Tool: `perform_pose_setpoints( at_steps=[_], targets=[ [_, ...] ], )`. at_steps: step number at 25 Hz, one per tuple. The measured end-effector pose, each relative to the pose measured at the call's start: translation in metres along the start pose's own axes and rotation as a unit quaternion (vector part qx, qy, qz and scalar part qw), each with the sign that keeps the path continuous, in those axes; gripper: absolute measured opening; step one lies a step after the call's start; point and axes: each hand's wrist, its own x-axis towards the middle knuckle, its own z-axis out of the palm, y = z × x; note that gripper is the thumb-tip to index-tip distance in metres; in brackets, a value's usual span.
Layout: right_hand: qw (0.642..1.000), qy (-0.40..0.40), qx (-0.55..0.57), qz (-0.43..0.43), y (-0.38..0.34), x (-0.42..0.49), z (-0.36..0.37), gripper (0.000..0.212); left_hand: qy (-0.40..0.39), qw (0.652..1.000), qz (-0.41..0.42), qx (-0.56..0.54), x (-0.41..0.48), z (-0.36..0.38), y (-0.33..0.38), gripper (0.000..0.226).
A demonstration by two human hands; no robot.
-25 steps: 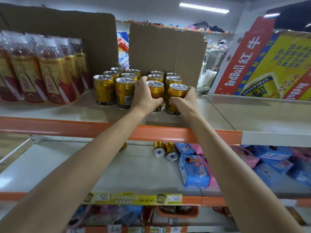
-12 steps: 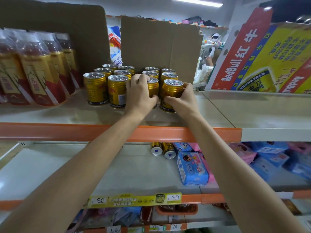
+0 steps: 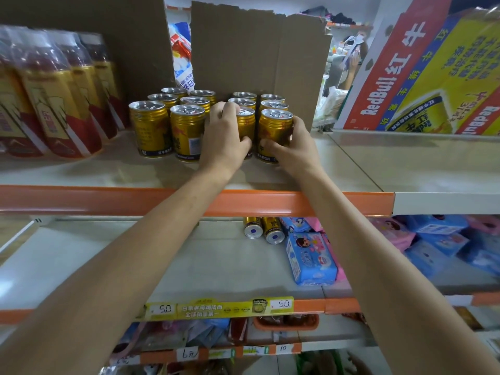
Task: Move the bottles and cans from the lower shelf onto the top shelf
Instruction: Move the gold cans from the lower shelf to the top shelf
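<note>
My left hand (image 3: 224, 139) grips one gold can (image 3: 245, 123), my right hand (image 3: 293, 148) a second can (image 3: 275, 128), on the top shelf (image 3: 351, 163). Right of them, a RedBull box (image 3: 405, 77); below them, 5.0 tags (image 3: 281, 304).

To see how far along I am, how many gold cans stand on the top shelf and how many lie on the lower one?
Upright gold cans on the top shelf: 12; left hand and right hand each grip one.
Lying gold cans on the lower shelf: 2 in view.
Total: 14.
</note>
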Motion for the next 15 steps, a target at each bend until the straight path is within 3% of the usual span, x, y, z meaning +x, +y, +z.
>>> perform_pose_setpoints(
  at_steps=[9, 15],
  targets=[
    [1.000, 0.004, -0.026, 0.004, -0.001, 0.002, 0.002, 0.066, -0.031, 0.998, -0.001, 0.049, -0.002, -0.003, 0.008, 0.054],
    [1.000, 0.010, -0.021, 0.000, -0.004, 0.002, -0.001, 0.068, -0.197, 0.975, -0.042, 0.098, 0.000, -0.037, 0.022, 0.085]
  ],
)
